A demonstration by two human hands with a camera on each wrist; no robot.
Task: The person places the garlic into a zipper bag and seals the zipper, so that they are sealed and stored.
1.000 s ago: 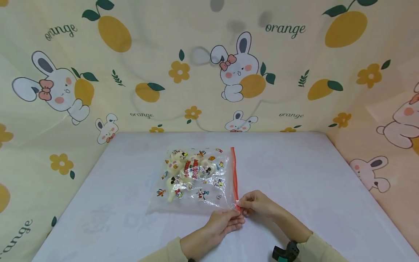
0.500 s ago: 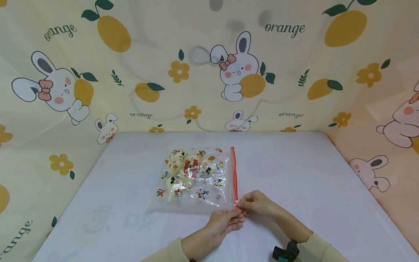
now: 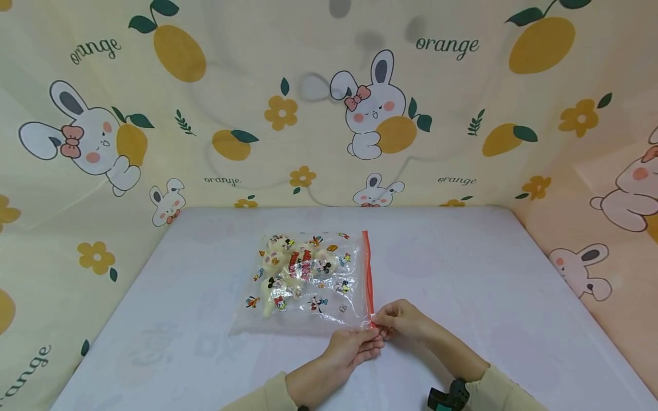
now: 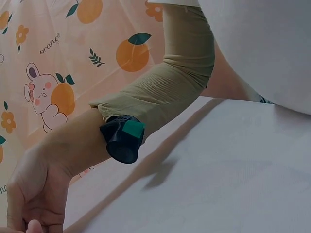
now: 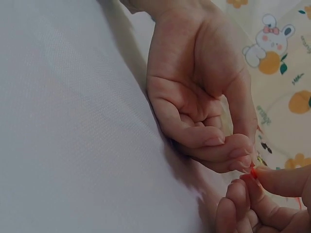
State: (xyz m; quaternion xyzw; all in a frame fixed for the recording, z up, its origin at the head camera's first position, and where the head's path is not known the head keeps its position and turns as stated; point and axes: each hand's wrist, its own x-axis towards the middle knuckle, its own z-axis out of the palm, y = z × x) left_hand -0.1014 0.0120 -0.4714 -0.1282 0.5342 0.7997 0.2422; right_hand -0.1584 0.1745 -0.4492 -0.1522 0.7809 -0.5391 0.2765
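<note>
In the head view a clear zip bag [image 3: 329, 297] printed with cartoon characters lies flat on the table. Pale, cream-coloured shapes [image 3: 272, 260] show through its film; their kind is hard to tell. A red zip strip [image 3: 367, 268] runs down its right edge. My left hand [image 3: 346, 354] pinches the near end of that strip. Just above it, my right hand [image 3: 403, 321] pinches a small white piece on the strip, probably the slider. The right wrist view shows both hands' fingertips meeting at a bit of red strip [image 5: 253, 172].
A white cloth covers the table [image 3: 462, 274]. Patterned fabric [image 3: 308, 142] with rabbits and oranges encloses the back and sides. A black wrist camera [image 4: 124, 138] with a green patch is strapped to the right forearm.
</note>
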